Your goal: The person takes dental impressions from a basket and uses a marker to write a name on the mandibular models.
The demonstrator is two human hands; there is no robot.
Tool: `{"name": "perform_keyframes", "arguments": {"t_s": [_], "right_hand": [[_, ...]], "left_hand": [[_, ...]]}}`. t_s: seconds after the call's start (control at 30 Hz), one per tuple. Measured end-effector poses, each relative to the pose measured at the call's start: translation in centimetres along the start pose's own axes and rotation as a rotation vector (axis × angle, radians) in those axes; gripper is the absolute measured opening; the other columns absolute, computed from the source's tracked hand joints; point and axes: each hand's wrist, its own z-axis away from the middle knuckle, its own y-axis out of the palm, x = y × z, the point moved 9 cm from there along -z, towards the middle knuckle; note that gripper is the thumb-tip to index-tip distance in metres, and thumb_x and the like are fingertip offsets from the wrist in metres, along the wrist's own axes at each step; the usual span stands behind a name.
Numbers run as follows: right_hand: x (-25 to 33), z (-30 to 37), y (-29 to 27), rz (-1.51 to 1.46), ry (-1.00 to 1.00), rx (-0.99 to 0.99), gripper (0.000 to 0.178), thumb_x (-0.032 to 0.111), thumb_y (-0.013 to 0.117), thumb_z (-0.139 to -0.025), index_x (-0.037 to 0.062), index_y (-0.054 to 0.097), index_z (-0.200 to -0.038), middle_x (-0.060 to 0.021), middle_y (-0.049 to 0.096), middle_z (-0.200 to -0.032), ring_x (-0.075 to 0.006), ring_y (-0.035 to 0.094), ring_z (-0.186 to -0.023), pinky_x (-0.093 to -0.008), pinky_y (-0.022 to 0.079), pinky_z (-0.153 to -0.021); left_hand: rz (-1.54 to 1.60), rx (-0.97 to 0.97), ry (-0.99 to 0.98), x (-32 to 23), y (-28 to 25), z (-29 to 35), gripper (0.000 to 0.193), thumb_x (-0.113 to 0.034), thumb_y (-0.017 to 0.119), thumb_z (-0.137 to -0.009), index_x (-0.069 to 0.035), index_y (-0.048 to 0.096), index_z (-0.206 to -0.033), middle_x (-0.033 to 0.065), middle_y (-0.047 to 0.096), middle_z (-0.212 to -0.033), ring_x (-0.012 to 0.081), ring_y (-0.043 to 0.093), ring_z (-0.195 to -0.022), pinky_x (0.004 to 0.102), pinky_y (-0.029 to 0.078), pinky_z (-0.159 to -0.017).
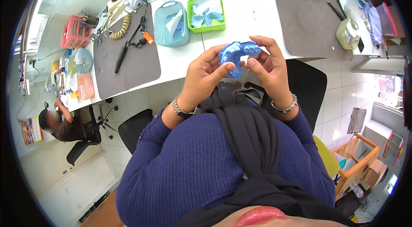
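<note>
Fingers point(222, 71) of both hands point(198, 73) point(273, 71) are curled round a blue impression point(232, 48); through slack grip, it could be dropped past table edge point(175, 72).

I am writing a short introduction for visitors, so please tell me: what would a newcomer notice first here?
Probably the blue arch-shaped piece, held between the left hand and right hand, just above the picture's centre. Next might come the bright green basket beyond it on the white desk, holding paler blue pieces.
</note>
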Motion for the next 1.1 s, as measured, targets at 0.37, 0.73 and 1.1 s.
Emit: {"name": "perform_keyframes", "arguments": {"t_s": [0.37, 0.73, 1.1], "right_hand": [[-0.8, 6.0, 5.3, 0.026, 0.128, 0.125, 0.028, 0.012, 0.062, -0.089, -0.0008, 0.057, -0.113, -0.0049, 0.063, -0.092, -0.0061, 0.054, -0.072, -0.0203, 0.047, -0.065], [-4.5, 18.1, 14.5, 0.02, 0.253, 0.071, 0.022, 0.009, 0.065, -0.086, 0.0033, 0.051, -0.103, -0.0018, 0.061, -0.09, -0.0042, 0.053, -0.069, -0.0184, 0.044, -0.059], [-4.1, 22.3, 11.1, -0.065, 0.309, -0.161, 0.021, 0.008, 0.058, -0.091, 0.0006, 0.057, -0.111, -0.0011, 0.06, -0.085, -0.0063, 0.053, -0.067, -0.0201, 0.044, -0.058]], "left_hand": [[0.11, -0.025, -0.167, 1.3, -1.3, 7.9, 0.037, -0.015, 0.058, -0.093, 0.006, 0.052, -0.122, 0.0108, 0.067, -0.098, 0.0131, 0.065, -0.086, 0.0239, 0.052, -0.076], [-0.102, 0.031, -0.196, 3.2, -4.6, 21.9, 0.037, -0.016, 0.062, -0.09, 0.0, 0.045, -0.118, 0.0129, 0.067, -0.098, 0.0138, 0.065, -0.085, 0.024, 0.05, -0.075], [-0.384, -0.38, -0.043, 7.6, -14.8, 13.3, 0.107, -0.031, 0.079, -0.07, -0.013, 0.005, -0.144, 0.0232, 0.015, -0.145, 0.0355, 0.024, -0.134, 0.0476, 0.037, -0.101]]}}
